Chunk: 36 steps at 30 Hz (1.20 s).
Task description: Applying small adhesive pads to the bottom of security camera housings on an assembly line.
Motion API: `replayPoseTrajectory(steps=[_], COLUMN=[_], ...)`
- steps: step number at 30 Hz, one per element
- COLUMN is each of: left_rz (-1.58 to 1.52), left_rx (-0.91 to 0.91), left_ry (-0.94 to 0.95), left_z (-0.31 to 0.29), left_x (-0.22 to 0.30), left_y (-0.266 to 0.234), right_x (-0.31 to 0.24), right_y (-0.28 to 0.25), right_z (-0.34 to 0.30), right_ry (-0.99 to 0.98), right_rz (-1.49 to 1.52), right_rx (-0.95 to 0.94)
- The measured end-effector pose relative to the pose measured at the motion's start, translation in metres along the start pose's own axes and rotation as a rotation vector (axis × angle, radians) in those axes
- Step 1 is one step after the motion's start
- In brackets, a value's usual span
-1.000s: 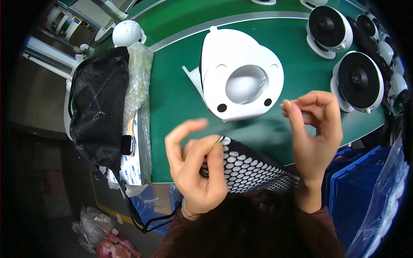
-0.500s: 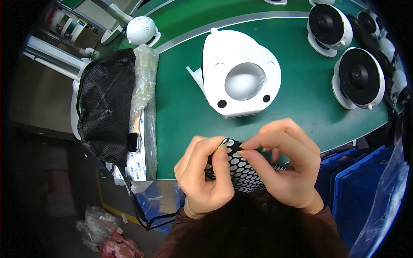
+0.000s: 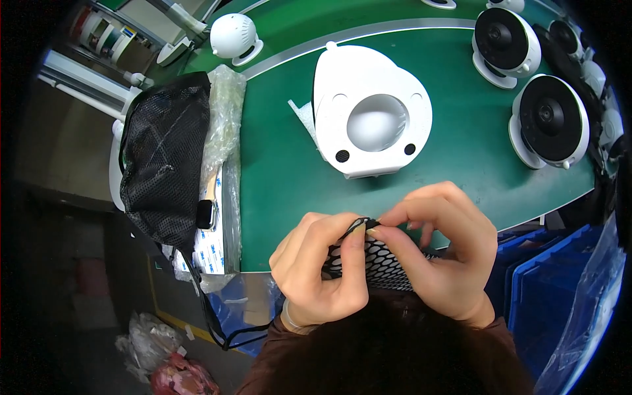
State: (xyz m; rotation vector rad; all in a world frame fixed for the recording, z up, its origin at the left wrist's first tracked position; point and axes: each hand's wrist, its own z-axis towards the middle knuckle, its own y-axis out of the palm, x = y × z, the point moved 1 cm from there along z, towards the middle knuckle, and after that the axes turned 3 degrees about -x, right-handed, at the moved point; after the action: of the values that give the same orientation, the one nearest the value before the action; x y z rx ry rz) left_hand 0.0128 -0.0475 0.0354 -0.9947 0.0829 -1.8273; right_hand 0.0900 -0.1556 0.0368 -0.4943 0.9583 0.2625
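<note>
A black sheet with rows of pale round dots [image 3: 385, 264] bends between my hands, close to my body at the table's near edge. My left hand [image 3: 319, 266] is closed in a pinch on the sheet's upper edge. Right beside it, the thumb and forefinger of my right hand [image 3: 447, 253] pinch the same edge, its other fingers curled. Beyond my hands lies a white rounded housing [image 3: 368, 72] with a large round opening. Two black round patches [image 3: 342, 156] sit near its lower edge, and two plain round recesses lie higher up.
A black mesh bag [image 3: 164, 145] and clear plastic wrap [image 3: 226, 112] lie along the table's left side, near a smartwatch [image 3: 206, 214]. White-and-black round devices on stands [image 3: 552, 118] stand at the right. Blue bins [image 3: 550, 276] are below right. A white round device [image 3: 234, 36] stands far left.
Both hands have shifted slightly right. The sheet's upper edge has folded over between my fingertips, so fewer of its top dots show.
</note>
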Motion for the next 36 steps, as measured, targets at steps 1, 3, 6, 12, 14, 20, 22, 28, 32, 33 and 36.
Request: replayPoseTrajectory(steps=[1, 3, 6, 12, 14, 20, 22, 28, 32, 33, 36], left_rz=[0.0, 0.0, 0.0, 0.021, 0.006, -0.01, -0.018, 0.005, 0.022, 0.02, -0.002], left_rx=[0.001, 0.016, 0.032, 0.035, 0.033, 0.038, 0.046, 0.057, 0.03, 0.026, 0.073], left_ry=[0.0, -0.027, 0.023, -0.002, -0.013, -0.019, -0.024, -0.026, -0.036, -0.039, -0.077], left_z=[0.0, -0.001, -0.001, -0.002, -0.002, -0.002, -0.002, -0.002, -0.003, -0.002, 0.002], left_x=[0.001, 0.001, -0.004, -0.005, -0.004, -0.006, -0.005, -0.005, -0.007, -0.008, -0.013], left_y=[0.0, 0.0, 0.001, 0.001, 0.0, 0.0, 0.002, 0.002, 0.0, 0.0, 0.002], right_x=[-0.001, -0.003, -0.004, -0.001, 0.0, 0.001, 0.002, 0.002, 0.007, 0.007, -0.006], right_y=[0.0, 0.003, 0.007, 0.012, 0.011, 0.013, 0.016, 0.013, 0.009, 0.008, -0.001], right_z=[0.0, -0.002, -0.003, -0.008, -0.006, -0.006, -0.008, -0.007, 0.003, 0.005, 0.009], right_ry=[0.0, -0.071, -0.15, -0.256, -0.146, -0.046, -0.276, -0.235, -0.056, -0.048, -0.201], right_rz=[-0.001, -0.115, -0.198, -0.256, -0.124, -0.042, -0.254, -0.205, 0.016, 0.037, -0.039], right_rx=[0.0, 0.051, 0.102, 0.116, 0.071, 0.025, 0.131, 0.098, -0.026, -0.065, -0.115])
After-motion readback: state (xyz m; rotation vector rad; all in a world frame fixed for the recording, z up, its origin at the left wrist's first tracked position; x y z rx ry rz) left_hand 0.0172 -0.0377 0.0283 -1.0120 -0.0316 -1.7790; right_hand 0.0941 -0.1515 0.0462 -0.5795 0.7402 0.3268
